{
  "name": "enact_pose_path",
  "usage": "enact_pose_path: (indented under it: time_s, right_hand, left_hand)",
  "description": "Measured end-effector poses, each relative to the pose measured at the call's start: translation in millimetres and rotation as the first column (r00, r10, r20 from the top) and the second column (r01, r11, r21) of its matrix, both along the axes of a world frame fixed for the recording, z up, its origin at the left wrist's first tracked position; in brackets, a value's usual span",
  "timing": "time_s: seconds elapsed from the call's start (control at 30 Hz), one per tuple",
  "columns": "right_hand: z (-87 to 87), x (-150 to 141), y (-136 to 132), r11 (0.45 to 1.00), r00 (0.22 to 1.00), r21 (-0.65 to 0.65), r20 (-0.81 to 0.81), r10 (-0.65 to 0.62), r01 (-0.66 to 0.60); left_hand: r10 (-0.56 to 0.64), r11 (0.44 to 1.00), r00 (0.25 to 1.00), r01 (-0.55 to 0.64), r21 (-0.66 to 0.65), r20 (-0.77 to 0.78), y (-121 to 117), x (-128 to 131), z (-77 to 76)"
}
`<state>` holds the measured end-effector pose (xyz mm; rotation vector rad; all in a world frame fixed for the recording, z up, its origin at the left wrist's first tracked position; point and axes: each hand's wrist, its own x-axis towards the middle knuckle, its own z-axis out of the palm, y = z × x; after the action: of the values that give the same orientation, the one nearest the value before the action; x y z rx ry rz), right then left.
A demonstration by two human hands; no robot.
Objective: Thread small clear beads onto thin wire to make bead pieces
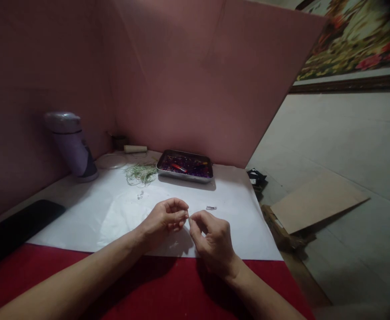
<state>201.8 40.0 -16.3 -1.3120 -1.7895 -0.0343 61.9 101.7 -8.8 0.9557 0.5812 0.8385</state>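
Observation:
My left hand is closed in a pinch on a small shiny piece, too small to name. Close beside it, my right hand pinches with thumb and forefinger almost touching the same piece; what lies between those fingertips cannot be made out. Both hands are over the white sheet, near its front edge. A small metal clip-like item lies just beyond my right hand. Several tiny clear pieces are farther off to the left.
A metal tray of purple bits holds a red-handled tool. Left of it lie tangled green thread and a pale spool. A purple flask and a dark flat object are at left. Red cloth covers the front.

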Motion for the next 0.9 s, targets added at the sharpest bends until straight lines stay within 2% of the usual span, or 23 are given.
enact_pose_path:
  time_s: [0.2,0.9]
  right_hand:
    - [3.5,-1.0,-1.3,1.0,1.0,-0.006,-0.009,0.015,-0.015]
    - [-0.6,0.6,-0.1,1.0,1.0,-0.014,-0.019,0.013,-0.013]
  left_hand:
    - [-0.006,1.0,1.0,0.006,0.01,0.0,1.3,-0.1,-1.4]
    - [0.003,0.999,1.0,-0.002,0.042,-0.018,2.6,0.0,-2.0]
